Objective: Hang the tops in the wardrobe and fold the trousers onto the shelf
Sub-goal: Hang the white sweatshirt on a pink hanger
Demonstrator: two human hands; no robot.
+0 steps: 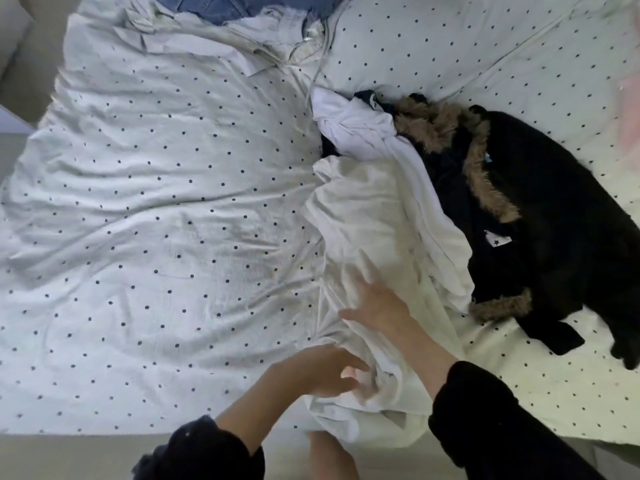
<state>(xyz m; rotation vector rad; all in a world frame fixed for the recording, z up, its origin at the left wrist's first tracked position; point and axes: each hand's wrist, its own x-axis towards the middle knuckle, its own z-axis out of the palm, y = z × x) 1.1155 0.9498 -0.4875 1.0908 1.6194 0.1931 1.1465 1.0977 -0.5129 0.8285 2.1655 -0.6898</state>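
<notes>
Clothes heaped toward the right side of the bed [138, 202].
The shirt [374, 230] lies at the near edge under my right hand [377, 303], my left hand [325, 368] at its hem; the fur-trimmed coat [554, 209] lies right of it, jeans [242, 5] at the far edge.
</notes>
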